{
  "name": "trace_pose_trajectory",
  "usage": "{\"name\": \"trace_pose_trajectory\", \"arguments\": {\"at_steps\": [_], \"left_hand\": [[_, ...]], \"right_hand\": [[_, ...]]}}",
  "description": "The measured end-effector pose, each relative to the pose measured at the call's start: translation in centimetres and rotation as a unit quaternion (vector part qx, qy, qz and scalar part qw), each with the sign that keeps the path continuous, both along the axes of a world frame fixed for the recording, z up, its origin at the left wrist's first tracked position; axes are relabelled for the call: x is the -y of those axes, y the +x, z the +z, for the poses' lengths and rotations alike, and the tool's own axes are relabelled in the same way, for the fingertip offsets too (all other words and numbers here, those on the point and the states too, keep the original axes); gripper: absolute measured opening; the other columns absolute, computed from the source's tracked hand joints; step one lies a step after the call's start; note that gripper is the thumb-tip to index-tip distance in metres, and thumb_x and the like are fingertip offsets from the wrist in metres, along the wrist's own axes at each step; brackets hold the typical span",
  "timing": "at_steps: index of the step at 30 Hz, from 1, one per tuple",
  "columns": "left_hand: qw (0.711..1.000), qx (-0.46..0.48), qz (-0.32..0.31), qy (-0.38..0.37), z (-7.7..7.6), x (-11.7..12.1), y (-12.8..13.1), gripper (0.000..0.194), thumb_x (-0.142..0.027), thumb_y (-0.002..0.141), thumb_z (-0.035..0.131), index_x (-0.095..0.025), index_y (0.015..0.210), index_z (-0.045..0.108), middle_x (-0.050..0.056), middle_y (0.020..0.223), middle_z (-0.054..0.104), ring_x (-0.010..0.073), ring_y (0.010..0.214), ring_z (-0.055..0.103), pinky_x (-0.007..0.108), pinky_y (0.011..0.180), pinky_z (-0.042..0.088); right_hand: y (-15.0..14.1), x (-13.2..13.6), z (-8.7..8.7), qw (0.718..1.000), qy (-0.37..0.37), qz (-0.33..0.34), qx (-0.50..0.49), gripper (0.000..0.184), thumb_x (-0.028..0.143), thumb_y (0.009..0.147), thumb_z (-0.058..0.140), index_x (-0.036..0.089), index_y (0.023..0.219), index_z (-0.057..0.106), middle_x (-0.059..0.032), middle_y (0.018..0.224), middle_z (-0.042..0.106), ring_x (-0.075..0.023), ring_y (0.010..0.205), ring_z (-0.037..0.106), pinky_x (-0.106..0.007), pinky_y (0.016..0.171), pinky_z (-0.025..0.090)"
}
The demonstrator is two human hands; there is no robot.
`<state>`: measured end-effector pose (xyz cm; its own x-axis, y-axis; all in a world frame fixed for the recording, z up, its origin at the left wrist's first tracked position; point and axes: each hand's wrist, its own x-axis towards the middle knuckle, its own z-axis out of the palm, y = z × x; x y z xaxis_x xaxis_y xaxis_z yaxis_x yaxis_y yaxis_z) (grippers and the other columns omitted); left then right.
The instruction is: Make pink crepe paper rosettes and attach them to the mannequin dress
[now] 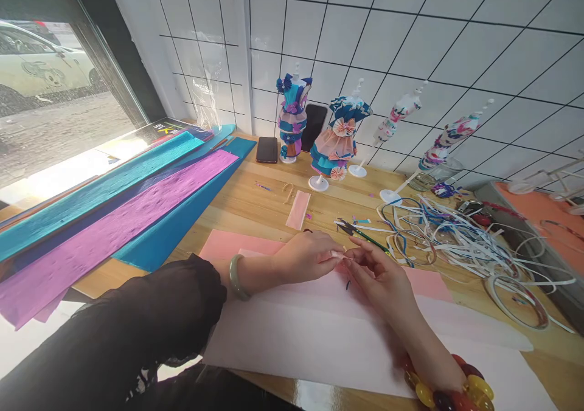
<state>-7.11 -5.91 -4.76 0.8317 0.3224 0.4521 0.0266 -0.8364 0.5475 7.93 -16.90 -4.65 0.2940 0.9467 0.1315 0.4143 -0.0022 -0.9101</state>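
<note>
My left hand (305,256), with a jade-coloured bangle on the wrist, pinches a small piece of pale pink paper (338,255). From the other side my right hand (381,277) closes its thumb and fingers on the same piece, with the fingertips of both hands meeting. The fingers hide most of it. Below lies a large sheet of pale pink paper (296,338), which both hands hover over or rest on; I cannot tell which. A small dark scrap (348,285) sits on it by my right hand. Thread snips (360,231) lie just beyond the fingers.
Rolled turquoise paper (104,186) and purple paper (137,222) lie at left. Behind stand mini mannequins dressed in paper, one in blue and purple (292,119), another in a peach skirt (335,146). Tangled paper strips (465,234) heap at right. A pink strip (298,209) lies mid-table.
</note>
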Motion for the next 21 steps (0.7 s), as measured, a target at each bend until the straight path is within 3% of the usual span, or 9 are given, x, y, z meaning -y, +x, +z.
{"name": "trace_pose_trajectory", "arguments": {"at_steps": [11, 21], "left_hand": [[0.999, 0.012, 0.014, -0.029, -0.11, 0.05, 0.13, 0.018, -0.022, 0.081, 0.049, -0.019, 0.089, 0.065, 0.002, 0.075, 0.065, 0.0125, 0.074, 0.056, 0.022, 0.069, 0.042], [0.998, 0.015, 0.026, -0.059, -0.14, 0.09, 0.19, 0.016, -0.024, 0.08, 0.051, -0.018, 0.081, 0.066, 0.002, 0.069, 0.064, 0.0107, 0.067, 0.056, 0.021, 0.065, 0.041]], "right_hand": [[-0.02, 0.21, 0.18, 0.982, 0.064, 0.006, 0.18, 0.035, 0.026, 0.082, 0.054, 0.021, 0.116, 0.051, -0.0032, 0.086, 0.066, -0.0146, 0.077, 0.061, -0.031, 0.078, 0.049], [-0.11, 0.28, 0.2, 0.987, 0.055, 0.004, 0.15, 0.038, 0.027, 0.081, 0.055, 0.021, 0.118, 0.051, -0.0036, 0.086, 0.065, -0.0162, 0.079, 0.061, -0.035, 0.081, 0.048]]}}
